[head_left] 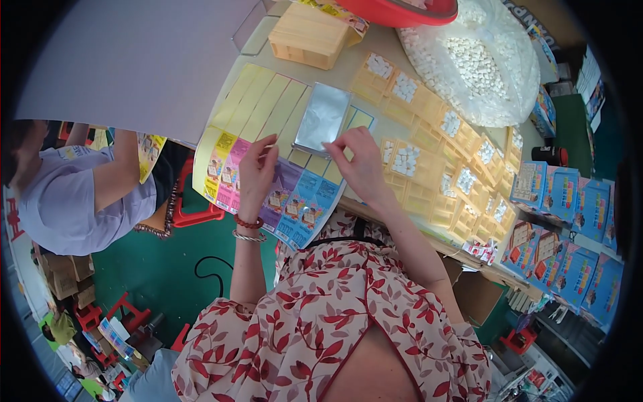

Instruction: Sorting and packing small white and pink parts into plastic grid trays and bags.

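A flat silver rectangular pack with a shiny, creased foil-like top lies on a large printed sheet with yellow, pink, purple and blue bands. My right hand is closed in a pinch at the pack's near right corner. Whether it grips only a thin layer there or the pack itself is too small to tell. To the left of the pack, my left hand hovers above the sheet, fingers loosely bent and thumb apart, with nothing visible in them. The sheet's near edge hangs over the table edge towards me.
Light wooden trays with small white pieces spread to the right. Behind them sits a clear bag of white pieces, beside a red basin. A wooden box stands at the back. Blue boxes line the right; a co-worker sits left.
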Tool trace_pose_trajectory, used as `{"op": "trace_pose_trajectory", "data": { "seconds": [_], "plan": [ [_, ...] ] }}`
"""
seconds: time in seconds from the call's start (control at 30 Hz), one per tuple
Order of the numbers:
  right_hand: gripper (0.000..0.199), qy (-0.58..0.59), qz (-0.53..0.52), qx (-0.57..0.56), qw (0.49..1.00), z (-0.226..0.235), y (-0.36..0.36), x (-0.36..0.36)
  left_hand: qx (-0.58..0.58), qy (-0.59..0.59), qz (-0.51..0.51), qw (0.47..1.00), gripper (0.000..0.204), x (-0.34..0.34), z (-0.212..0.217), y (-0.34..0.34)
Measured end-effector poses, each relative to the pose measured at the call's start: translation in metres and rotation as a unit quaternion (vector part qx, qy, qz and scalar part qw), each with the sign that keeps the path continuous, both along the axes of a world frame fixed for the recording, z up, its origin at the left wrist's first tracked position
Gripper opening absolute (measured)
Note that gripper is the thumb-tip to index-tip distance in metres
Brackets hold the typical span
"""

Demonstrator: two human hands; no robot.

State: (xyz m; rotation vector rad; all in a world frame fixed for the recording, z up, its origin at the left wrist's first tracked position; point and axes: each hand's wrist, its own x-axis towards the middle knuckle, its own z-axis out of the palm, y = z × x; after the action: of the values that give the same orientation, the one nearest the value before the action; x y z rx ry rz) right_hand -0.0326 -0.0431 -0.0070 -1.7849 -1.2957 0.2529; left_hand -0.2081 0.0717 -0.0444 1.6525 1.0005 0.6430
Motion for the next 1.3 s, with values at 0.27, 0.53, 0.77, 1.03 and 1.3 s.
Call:
{"op": "trace_pose_trajectory", "data": {
  "seconds": [0.27,0.53,0.77,1.03,1.3],
  "plan": [
    [0.013,0.159,-0.082,0.008,0.984,-0.014,-0.013,0.002,-0.020,0.007,0.017,1.000,0.032,0.005,0.013,0.008],
    [0.024,-0.040,-0.031,0.022,0.998,-0.012,-0.006,0.008,0.109,0.022,-0.099,0.989,0.078,0.047,-0.006,-0.020],
    [0.022,0.153,-0.074,-0.026,0.985,-0.009,0.001,0.023,0.015,0.043,-0.017,0.999,0.056,0.014,-0.013,-0.004],
    [0.009,0.078,0.125,-0.068,0.987,-0.011,-0.027,-0.021,0.036,0.031,0.167,0.985,0.031,-0.039,-0.015,0.019],
    [0.008,0.130,0.170,-0.055,0.975,-0.031,-0.038,-0.053,-0.163,-0.134,0.325,0.922,0.060,-0.128,-0.068,-0.012]
  ]
}}
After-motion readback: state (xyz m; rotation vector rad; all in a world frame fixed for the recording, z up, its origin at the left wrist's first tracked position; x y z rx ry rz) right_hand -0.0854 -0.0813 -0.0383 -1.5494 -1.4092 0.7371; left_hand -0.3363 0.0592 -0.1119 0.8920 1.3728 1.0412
